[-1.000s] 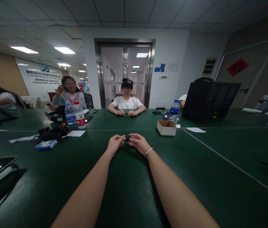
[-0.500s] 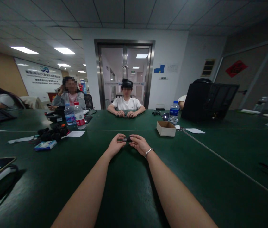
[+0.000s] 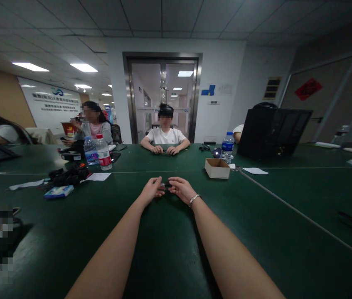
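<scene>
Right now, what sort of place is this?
Probably an office, perhaps a shared meeting area: a large green table with people seated around it, a wall sign with a logo and lettering, and glass double doors that show a corridor behind.

I see one small dark thing (image 3: 166, 184) | look: short and thin, mostly black, with a paler bit near its left end | pose: sideways, about flat | place: pinched between left grip (image 3: 151, 191) and right grip (image 3: 182, 189), over the worktop (image 3: 169, 245) | too tiny for me to name
</scene>
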Demonstrator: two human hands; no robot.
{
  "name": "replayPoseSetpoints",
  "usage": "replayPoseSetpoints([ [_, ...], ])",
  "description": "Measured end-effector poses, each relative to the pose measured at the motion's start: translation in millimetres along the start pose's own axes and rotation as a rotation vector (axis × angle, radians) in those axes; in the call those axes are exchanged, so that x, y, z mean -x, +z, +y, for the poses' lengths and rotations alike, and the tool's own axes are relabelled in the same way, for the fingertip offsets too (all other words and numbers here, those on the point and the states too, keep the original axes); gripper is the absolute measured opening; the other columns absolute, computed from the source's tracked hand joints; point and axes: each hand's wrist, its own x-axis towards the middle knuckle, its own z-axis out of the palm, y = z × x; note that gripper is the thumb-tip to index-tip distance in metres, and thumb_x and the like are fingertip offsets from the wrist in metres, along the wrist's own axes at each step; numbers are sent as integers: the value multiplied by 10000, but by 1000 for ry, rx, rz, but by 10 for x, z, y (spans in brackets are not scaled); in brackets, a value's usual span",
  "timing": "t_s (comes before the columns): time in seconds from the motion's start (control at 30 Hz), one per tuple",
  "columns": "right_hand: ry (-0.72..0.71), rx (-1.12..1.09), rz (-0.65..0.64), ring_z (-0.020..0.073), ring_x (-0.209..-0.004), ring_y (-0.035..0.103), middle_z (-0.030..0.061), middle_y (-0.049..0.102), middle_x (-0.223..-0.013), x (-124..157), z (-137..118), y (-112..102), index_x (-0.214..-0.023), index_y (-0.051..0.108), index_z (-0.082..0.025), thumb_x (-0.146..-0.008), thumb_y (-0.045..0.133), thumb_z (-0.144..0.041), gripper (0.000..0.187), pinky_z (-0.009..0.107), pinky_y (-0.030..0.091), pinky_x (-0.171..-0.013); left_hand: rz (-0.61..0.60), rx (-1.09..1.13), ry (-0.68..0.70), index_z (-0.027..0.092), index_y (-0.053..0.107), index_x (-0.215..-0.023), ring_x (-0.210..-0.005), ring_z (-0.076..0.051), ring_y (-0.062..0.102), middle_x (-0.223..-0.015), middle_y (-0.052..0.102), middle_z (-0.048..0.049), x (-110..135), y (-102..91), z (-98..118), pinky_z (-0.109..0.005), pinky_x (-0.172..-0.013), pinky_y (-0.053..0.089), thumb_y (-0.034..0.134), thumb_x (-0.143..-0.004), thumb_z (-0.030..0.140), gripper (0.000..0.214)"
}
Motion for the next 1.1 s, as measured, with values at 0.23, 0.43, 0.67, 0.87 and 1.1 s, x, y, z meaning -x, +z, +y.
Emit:
replayPoseSetpoints([
  [0.23,-4,2,-9,106,-520,586,35,606,-641,14,-15,-4,-833,605,-113,-688,665,-99,158,175,479,-486,19,-41,163,232,421,-1108,-733,-116,555,-958,491,-54,4,-5,23,-217,-630,451,733,-552,181,639],
  [0.43,-1,4,-19,107,-519,588,39,606,-643,12,-12,-14,-834,597,-107,-703,629,-79,138,172,480,-487,-7,-12,6,159,461,-1012,-547,-99,526,-729,528,-41,-25,-9,-6,-194,-484,400,542,-751,430,384],
  [0.67,5,-6,-13,110,-511,587,34,600,-616,30,-22,2,-839,597,-103,-700,623,-71,145,176,479,-489,23,131,45,181,412,-1057,-667,-113,584,-865,532,-57,-8,-12,9,-231,-610,484,650,-693,218,436],
  [0.87,9,-17,-11,111,-509,586,29,598,-605,30,-22,13,-808,595,-108,-668,667,-89,159,177,469,-486,-32,77,24,134,503,-962,-593,-102,583,-817,587,-79,-79,-17,-79,-184,-523,464,605,-760,302,283],
  [1.1,3,-6,-21,110,-507,582,40,607,-620,30,-20,1,-829,593,-105,-672,667,-95,174,182,472,-491,-37,100,41,143,546,-939,-638,-98,578,-786,568,-47,-89,-47,-111,-196,-574,478,639,-731,236,246],
])
